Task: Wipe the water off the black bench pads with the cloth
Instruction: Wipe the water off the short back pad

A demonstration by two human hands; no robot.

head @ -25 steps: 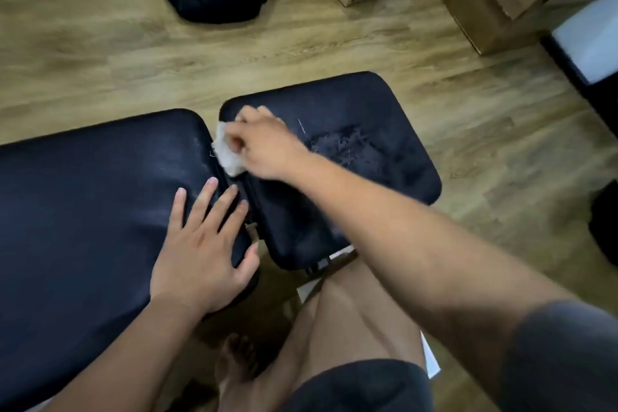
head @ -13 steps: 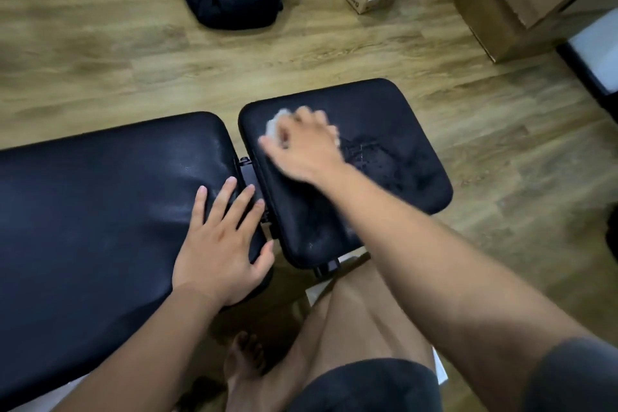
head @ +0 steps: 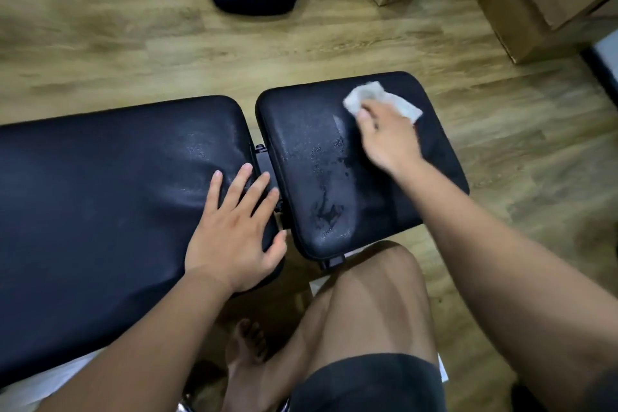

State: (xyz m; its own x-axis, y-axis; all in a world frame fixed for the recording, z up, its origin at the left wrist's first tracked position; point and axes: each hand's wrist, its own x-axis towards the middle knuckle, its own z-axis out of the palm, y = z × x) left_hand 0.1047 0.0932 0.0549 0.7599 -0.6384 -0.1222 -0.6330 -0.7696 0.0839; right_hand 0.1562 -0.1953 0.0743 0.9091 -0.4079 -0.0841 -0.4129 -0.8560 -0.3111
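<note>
Clearly the cloth (head: 381, 101) is light, soft and limp (pushed from one edge it would likely bunch), so pressing from above suits it. White and crumpled, it lies far right on the small pad (head: 297, 140), under the fingers of the right hand (head: 388, 135); blur hides any curl. Water (head: 329, 187) beads nearer, mid-pad. The left hand (head: 234, 231) rests flat, fingers spread, empty, on the long pad (head: 100, 197).
</note>
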